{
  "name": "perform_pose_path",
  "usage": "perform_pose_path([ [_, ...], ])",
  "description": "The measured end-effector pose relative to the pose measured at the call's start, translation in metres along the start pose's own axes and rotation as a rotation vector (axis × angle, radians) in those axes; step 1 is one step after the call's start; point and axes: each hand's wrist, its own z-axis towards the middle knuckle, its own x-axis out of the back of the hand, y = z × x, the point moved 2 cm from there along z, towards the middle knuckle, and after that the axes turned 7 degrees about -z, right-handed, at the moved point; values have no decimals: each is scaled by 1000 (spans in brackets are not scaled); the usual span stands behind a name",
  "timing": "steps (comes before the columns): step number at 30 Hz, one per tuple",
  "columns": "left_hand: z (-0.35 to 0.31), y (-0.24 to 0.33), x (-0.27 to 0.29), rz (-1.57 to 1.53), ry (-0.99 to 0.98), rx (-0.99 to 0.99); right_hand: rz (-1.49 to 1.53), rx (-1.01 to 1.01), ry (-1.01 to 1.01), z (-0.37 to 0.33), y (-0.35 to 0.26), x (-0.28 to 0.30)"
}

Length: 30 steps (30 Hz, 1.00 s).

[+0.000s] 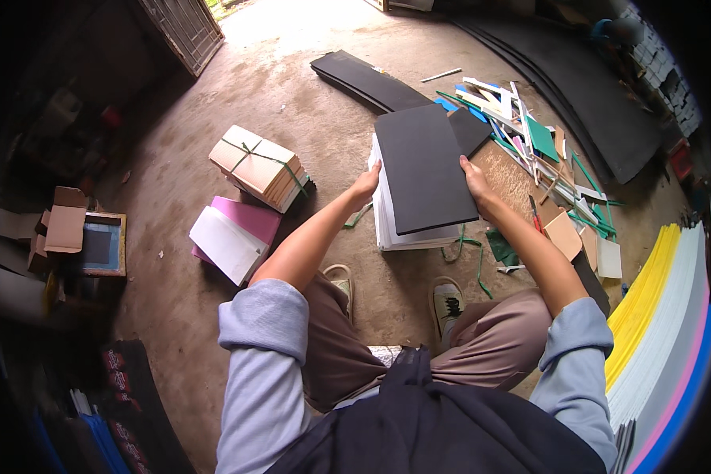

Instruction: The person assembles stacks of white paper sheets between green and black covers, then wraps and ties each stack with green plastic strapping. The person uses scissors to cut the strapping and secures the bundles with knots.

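Note:
A black rectangular sheet (426,174), probably foam, lies on top of a stack of white sheets (415,239) in front of me, slightly askew to it. My left hand (366,181) is closed at the left edge of the black sheet, against the side of the stack. Gripping the sheet's right edge is my right hand (477,186), thumb on top and fingers hidden beneath. Green string (480,265) trails out from under the stack onto the floor.
Left of the stack stand a bundle of cream sheets (261,158) tied with string and a pile of white sheets (227,245) over pink. Long black sheets (367,79) lie beyond. Coloured offcuts (521,130) litter the right. Upright coloured sheets (648,316) stand near my right elbow.

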Motion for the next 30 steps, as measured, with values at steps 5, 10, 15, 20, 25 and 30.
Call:
perform_pose_path([
  [5, 28, -1, 21, 32, -178, -108, -456, -47, -5, 51, 30, -12],
  [10, 37, -10, 12, 137, 117, -190, -290, -147, -32, 47, 20, -29],
  [15, 17, -3, -16, 112, -60, -42, -256, -314, -106, 11, 26, -30],
  [20, 41, -17, 3, 145, 31, -190, -278, -320, -162, 14, 12, -42],
  [25, 27, -6, -20, 234, 21, -46, -410, -375, -120, 4, 16, -25],
  [30, 34, -3, 23, 214, 141, -131, -1182, 406, 257, 12, 13, -65],
])
